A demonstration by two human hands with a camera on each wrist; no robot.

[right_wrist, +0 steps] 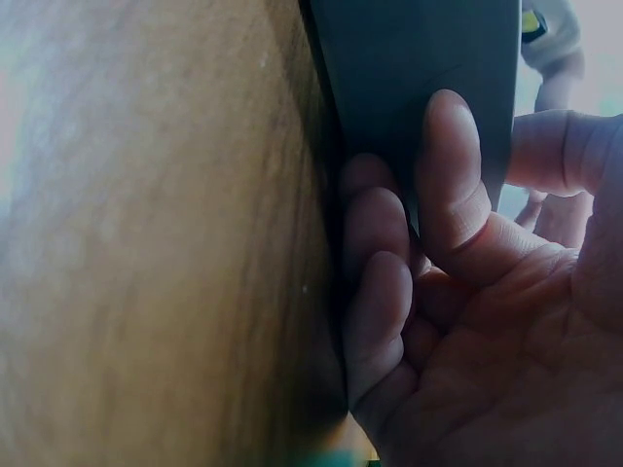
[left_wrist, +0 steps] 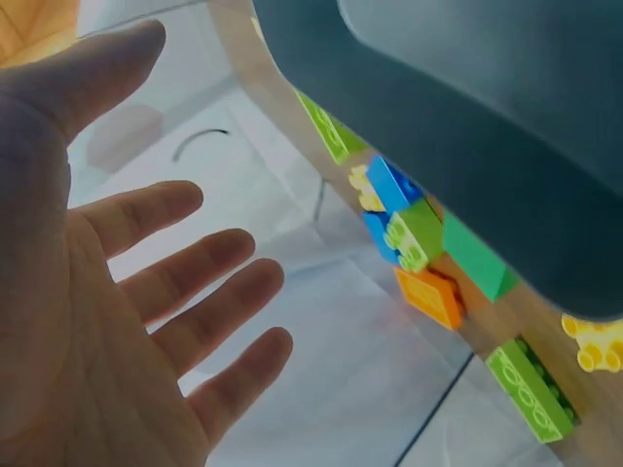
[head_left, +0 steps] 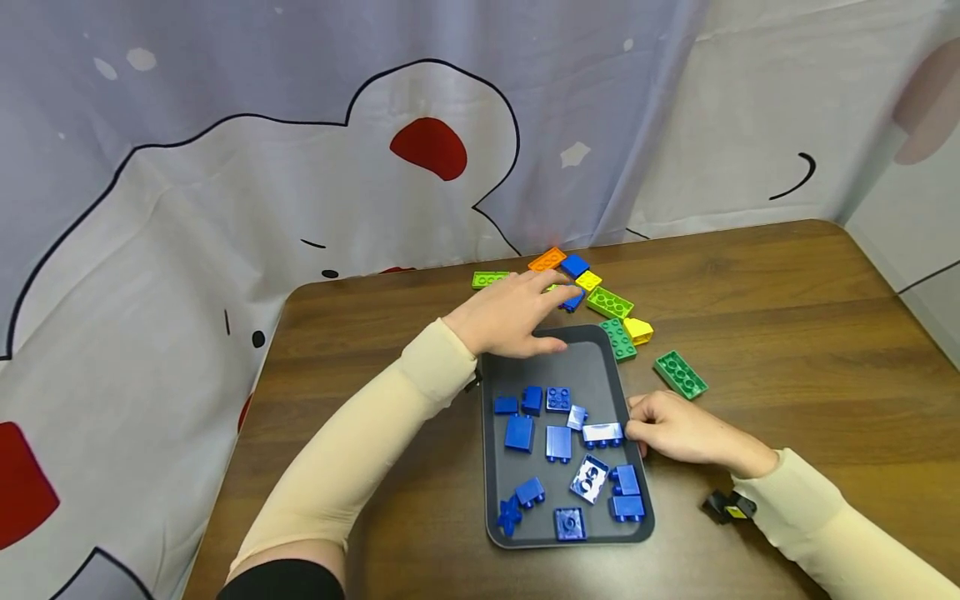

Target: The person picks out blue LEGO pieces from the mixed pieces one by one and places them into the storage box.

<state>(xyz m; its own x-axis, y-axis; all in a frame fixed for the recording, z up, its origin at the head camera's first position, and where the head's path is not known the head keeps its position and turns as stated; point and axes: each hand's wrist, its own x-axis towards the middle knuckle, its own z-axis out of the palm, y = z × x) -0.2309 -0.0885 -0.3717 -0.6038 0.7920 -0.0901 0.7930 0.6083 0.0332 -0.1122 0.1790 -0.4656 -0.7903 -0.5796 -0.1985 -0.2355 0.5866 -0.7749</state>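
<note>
A dark grey tray (head_left: 585, 362) holds several blue toy bricks (head_left: 519, 433), among them a white-faced brick (head_left: 589, 479) and a blue star-shaped piece (head_left: 509, 516). My right hand (head_left: 675, 427) grips the tray's right side. In the right wrist view, its thumb lies over the rim and its fingers curl against the outer wall (right_wrist: 409, 58). Over the tray's far left corner is my left hand (head_left: 513, 312), fingers spread and nothing held. Its palm and straight fingers show in the left wrist view, beside the tray's underside (left_wrist: 438, 126).
Beyond the tray lie loose bricks: orange (head_left: 547, 259), blue (head_left: 575, 266), yellow (head_left: 638, 331), light green (head_left: 610, 302) and dark green (head_left: 618, 339). Another dark green brick (head_left: 680, 375) lies off to the right. A printed curtain (head_left: 300, 192) hangs behind the wooden table (head_left: 787, 333).
</note>
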